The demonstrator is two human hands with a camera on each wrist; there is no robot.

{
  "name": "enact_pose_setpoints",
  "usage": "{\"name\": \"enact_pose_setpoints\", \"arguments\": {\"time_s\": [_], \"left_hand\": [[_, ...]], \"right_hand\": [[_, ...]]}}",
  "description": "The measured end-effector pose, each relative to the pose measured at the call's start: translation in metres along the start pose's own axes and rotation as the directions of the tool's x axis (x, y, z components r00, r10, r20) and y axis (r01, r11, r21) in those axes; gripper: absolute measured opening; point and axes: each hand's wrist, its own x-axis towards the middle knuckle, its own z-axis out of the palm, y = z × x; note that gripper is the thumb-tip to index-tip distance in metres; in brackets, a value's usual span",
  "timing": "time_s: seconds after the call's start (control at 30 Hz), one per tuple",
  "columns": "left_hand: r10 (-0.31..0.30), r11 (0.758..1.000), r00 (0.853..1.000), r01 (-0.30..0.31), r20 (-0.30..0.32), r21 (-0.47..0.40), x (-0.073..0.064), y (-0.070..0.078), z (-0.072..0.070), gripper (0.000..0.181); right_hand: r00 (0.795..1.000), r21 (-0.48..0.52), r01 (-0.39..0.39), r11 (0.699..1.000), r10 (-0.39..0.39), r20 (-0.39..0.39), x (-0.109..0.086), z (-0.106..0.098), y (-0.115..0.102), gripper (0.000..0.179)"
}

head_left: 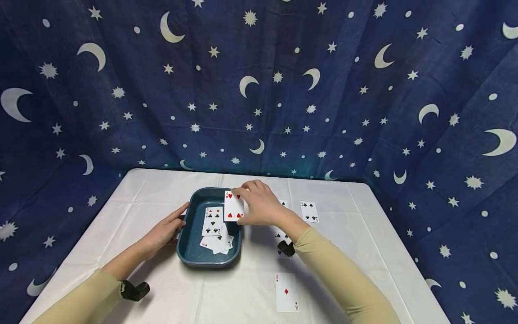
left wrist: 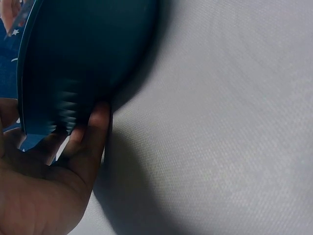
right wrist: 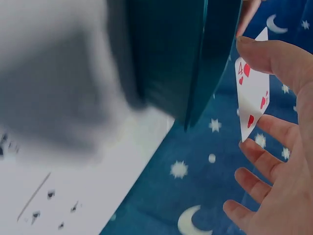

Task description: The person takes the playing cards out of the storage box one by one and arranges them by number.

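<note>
My right hand [head_left: 263, 204] holds a four of hearts [head_left: 233, 208] by its edges, thumb at one end and fingertips at the other. The card is raised over the right side of a dark teal tray [head_left: 208, 263]. Inside the tray lie several face-up playing cards, with a five of clubs [head_left: 212, 220] on top and a card with a red ace corner [head_left: 206, 242] below. At the tray's left side, my left hand [head_left: 163, 231] rests its extended fingers against the outer wall. The left wrist view shows those fingertips low on the wall.
An ace of diamonds [head_left: 286, 292] lies face up at the table's front. Another black-suited four [head_left: 309, 211] lies farther back on the right. More black-suited cards [head_left: 279, 234] are partly hidden under the right arm. A star-and-moon curtain [head_left: 226, 90] hangs behind the white-covered table [head_left: 336, 234].
</note>
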Motion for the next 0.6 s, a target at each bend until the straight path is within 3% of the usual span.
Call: {"name": "enact_pose_setpoints", "arguments": {"time_s": [0.37, 0.6], "left_hand": [[0.011, 1.0, 1.0, -0.011, 0.002, 0.004, -0.002, 0.004, 0.001, 0.068], [0.004, 1.0, 1.0, -0.004, -0.004, 0.015, -0.003, 0.004, 0.001, 0.068]], "right_hand": [[0.996, 0.075, -0.079, 0.994, 0.082, -0.029, -0.037, -0.014, 0.059, 0.09], [0.991, 0.124, -0.131, 0.984, 0.133, -0.003, -0.072, -0.017, 0.109, 0.091]]}}
